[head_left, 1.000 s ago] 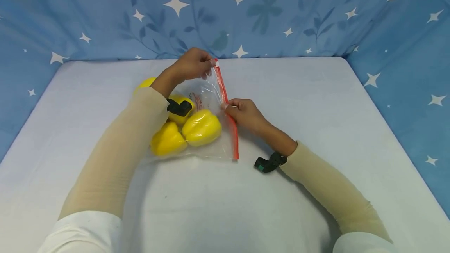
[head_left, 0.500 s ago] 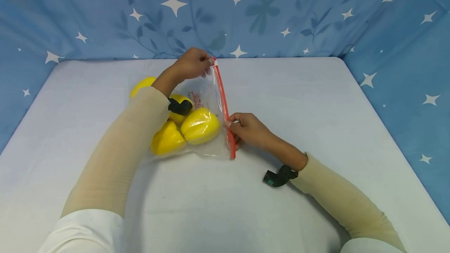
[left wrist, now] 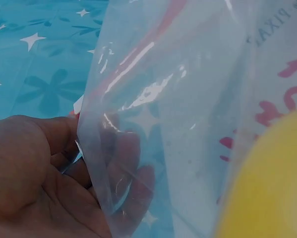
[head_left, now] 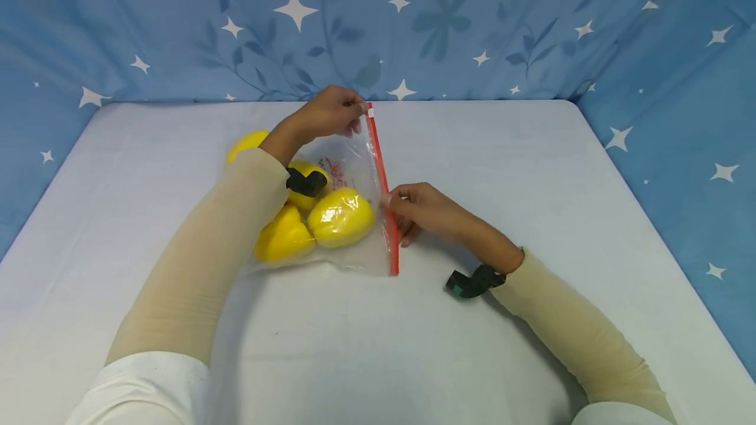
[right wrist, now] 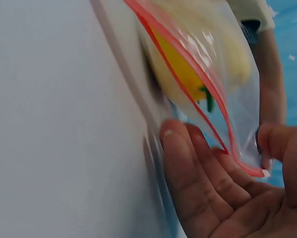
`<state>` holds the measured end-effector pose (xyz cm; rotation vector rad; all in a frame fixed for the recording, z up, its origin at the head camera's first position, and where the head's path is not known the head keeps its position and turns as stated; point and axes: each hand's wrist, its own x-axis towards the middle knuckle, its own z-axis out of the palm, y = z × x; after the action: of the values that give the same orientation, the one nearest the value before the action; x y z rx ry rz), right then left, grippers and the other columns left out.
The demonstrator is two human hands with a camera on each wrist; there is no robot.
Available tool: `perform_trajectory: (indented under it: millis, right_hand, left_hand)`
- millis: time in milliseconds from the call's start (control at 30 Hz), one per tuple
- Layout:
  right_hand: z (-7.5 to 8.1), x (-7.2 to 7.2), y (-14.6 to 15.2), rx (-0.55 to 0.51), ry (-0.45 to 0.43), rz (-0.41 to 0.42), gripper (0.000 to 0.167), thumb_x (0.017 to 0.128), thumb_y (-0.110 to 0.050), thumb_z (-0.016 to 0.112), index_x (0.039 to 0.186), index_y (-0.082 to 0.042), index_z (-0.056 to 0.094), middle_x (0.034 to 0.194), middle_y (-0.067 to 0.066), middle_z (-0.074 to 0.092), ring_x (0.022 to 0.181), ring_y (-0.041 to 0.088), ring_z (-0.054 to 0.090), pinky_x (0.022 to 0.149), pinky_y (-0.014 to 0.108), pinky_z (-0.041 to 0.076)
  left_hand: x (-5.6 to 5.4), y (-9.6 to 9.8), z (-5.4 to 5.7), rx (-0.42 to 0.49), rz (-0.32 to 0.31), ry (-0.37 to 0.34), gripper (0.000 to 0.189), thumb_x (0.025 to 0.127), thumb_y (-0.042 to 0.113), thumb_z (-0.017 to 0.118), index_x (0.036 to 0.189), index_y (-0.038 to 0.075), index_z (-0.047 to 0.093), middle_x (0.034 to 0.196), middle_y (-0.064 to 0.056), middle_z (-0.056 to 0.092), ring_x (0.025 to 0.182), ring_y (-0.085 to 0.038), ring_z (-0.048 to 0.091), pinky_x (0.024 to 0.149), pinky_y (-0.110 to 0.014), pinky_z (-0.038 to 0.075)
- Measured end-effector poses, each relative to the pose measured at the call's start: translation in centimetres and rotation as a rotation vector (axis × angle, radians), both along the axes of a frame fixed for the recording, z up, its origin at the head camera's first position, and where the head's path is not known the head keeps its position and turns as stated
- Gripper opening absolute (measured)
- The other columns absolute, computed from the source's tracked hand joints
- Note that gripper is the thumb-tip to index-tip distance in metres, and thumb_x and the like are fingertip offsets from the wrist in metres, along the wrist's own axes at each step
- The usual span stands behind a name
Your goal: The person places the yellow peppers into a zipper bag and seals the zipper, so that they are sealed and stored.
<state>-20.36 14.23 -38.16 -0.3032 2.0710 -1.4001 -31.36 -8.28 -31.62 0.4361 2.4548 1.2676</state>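
A clear zip bag (head_left: 354,153) with a red closure strip (head_left: 380,161) holds several yellow bell peppers (head_left: 341,217). My left hand (head_left: 331,110) pinches the bag's far top corner, by a white tab (head_left: 371,112); in the left wrist view, some of its fingers show through the plastic. Partway down the red strip, my right hand (head_left: 422,208) pinches the bag's edge between thumb and forefinger. The right wrist view shows the bag's mouth gaping between two red strips, with a pepper's green stem (right wrist: 207,99) inside. My left forearm covers part of the bag.
The bag lies on a white-covered table (head_left: 354,346). Blue star-patterned cloth (head_left: 449,25) hangs behind the table and along its sides. A small black wrist camera (head_left: 474,282) sits at my right wrist, another wrist camera (head_left: 307,182) at my left.
My right hand has slid toward me along the red strip, then stayed near the same spot. The left hand keeps its hold on the far corner with hardly any movement.
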Motion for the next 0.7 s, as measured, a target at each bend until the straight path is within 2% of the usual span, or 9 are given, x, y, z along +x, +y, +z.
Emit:
perform_trajectory:
  millis: [67, 233, 333, 533, 700]
  right_hand:
    - [0.3, -0.9, 0.1, -0.040, 0.028, -0.066, 0.032, 0.100, -0.029, 0.055, 0.111, 0.000, 0.061, 0.089, 0.018, 0.066, 0.071, 0.033, 0.067, 0.066, 0.040, 0.058]
    - [0.9, -3.4, -0.4, -0.150, 0.162, -0.270, 0.035, 0.099, -0.025, 0.057, 0.121, 0.002, 0.060, 0.108, 0.016, 0.067, 0.092, 0.028, 0.068, 0.078, 0.038, 0.056]
    - [1.0, -5.0, -1.0, -0.198, 0.229, -0.368, 0.035, 0.099, -0.023, 0.058, 0.125, 0.000, 0.060, 0.113, 0.013, 0.066, 0.097, 0.024, 0.067, 0.084, 0.037, 0.055]
    - [1.2, -7.3, -2.9, -0.325, 0.312, -0.457, 0.033, 0.097, -0.022, 0.061, 0.121, 0.000, 0.064, 0.109, 0.012, 0.066, 0.093, 0.024, 0.067, 0.083, 0.034, 0.055]
    - [1.5, -7.8, -3.7, -0.374, 0.288, -0.512, 0.032, 0.094, -0.022, 0.066, 0.114, 0.002, 0.068, 0.101, 0.014, 0.066, 0.086, 0.026, 0.067, 0.080, 0.032, 0.055]
  left_hand:
    - [0.0, 0.1, 0.0, 0.009, -0.007, 0.006, 0.028, 0.105, 0.023, 0.043, 0.115, 0.002, 0.059, 0.093, -0.014, 0.058, 0.085, -0.024, 0.056, 0.080, -0.030, 0.050]
    - [0.0, 0.5, -0.1, 0.005, -0.023, 0.025, 0.027, 0.104, 0.018, 0.043, 0.116, 0.001, 0.060, 0.092, -0.014, 0.059, 0.082, -0.025, 0.057, 0.077, -0.030, 0.050]
    - [0.1, 0.7, -0.1, -0.007, -0.034, 0.038, 0.027, 0.104, 0.018, 0.045, 0.115, 0.001, 0.062, 0.094, -0.013, 0.061, 0.082, -0.024, 0.058, 0.078, -0.030, 0.050]
    - [0.3, 1.1, 0.0, -0.022, -0.073, 0.061, 0.027, 0.104, 0.020, 0.047, 0.109, 0.001, 0.067, 0.089, -0.014, 0.063, 0.079, -0.025, 0.059, 0.077, -0.031, 0.051]
    - [0.4, 1.1, -0.1, -0.028, -0.067, 0.061, 0.026, 0.103, 0.018, 0.047, 0.107, 0.001, 0.067, 0.088, -0.014, 0.064, 0.082, -0.025, 0.060, 0.079, -0.031, 0.051]
